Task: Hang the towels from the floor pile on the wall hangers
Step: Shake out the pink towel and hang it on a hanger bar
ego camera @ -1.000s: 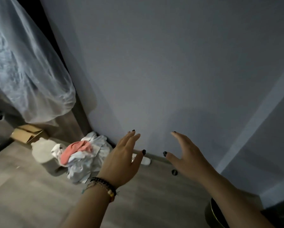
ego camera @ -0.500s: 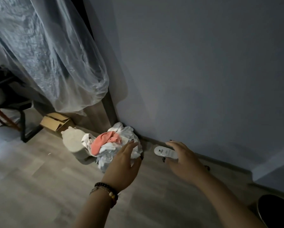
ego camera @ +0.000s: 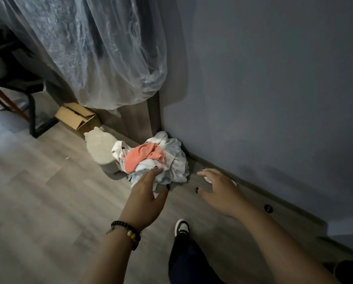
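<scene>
A crumpled pile of towels [ego camera: 173,160] lies on the wooden floor in the corner by the grey wall, mostly white with a coral-pink towel [ego camera: 142,156] on top. My left hand [ego camera: 149,193] reaches out flat over the pile's near edge, fingers straight, holding nothing. My right hand [ego camera: 220,191] is stretched out to the right of the pile, fingers spread and relaxed, above a small white object on the floor that it mostly hides. No wall hangers are in view.
A pale rounded container [ego camera: 100,148] stands left of the pile, with a cardboard box [ego camera: 77,117] behind it. Sheer plastic sheeting [ego camera: 101,54] hangs above. A chair frame [ego camera: 32,111] is at far left. My shoe [ego camera: 181,226] is below the hands.
The view has swung down and toward the corner. Both hands have moved nearer the pile, the left now at its edge; my foot has come into view.
</scene>
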The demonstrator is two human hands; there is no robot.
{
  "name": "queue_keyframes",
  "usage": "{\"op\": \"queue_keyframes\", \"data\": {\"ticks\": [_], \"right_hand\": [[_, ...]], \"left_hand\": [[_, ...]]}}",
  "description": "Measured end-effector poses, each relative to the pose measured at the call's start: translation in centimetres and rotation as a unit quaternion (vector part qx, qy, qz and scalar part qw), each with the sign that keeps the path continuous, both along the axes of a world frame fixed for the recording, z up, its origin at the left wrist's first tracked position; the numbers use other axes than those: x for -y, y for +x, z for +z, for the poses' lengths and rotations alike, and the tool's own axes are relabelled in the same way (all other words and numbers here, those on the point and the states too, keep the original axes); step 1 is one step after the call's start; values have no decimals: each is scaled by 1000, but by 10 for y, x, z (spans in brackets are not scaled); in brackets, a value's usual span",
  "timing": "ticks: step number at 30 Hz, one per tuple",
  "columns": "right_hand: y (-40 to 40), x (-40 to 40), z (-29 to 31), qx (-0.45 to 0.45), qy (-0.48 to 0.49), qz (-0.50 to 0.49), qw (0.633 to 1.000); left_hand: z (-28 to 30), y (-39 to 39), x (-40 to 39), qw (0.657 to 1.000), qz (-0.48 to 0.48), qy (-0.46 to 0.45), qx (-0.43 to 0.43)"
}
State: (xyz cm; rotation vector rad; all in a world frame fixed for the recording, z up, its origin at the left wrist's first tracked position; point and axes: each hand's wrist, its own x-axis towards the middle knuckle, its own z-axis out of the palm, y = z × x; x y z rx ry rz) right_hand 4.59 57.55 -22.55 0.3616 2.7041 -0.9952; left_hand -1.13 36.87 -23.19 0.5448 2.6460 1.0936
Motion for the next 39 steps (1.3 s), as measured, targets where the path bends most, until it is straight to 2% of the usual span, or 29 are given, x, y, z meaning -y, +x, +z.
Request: {"op": "queue_keyframes", "data": {"ticks": [14, 19, 23, 26, 30, 33, 36, 39], "right_hand": [[-257, -48, -86, 137, 4, 87, 987], [-308, -58, -132, 150, -3, 48, 987], [-334, -62, -183, 159, -16, 13, 987], [-345, -64, -228, 160, -43, -33, 986], [-346, -66, -288, 172, -91, -93, 976], [-340, -70, -333, 172, -130, -168, 962], [-331, -72, -366, 159, -154, -211, 952], [-326, -74, -390, 162, -166, -213, 949]], "left_hand": [[-83, -212, -40, 992, 77, -39, 91], [-147, -263, -58, 980, 71, -56, 175], [-219, -299, -75, 962, 64, -104, 245], [-287, -321, -94, 957, 25, -163, 237], [-374, -341, -120, 942, -84, -241, 217], [-431, -355, -131, 910, -168, -333, 181], [-475, -365, -133, 880, -189, -409, 154], [-513, -372, -131, 861, -192, -456, 122]]}}
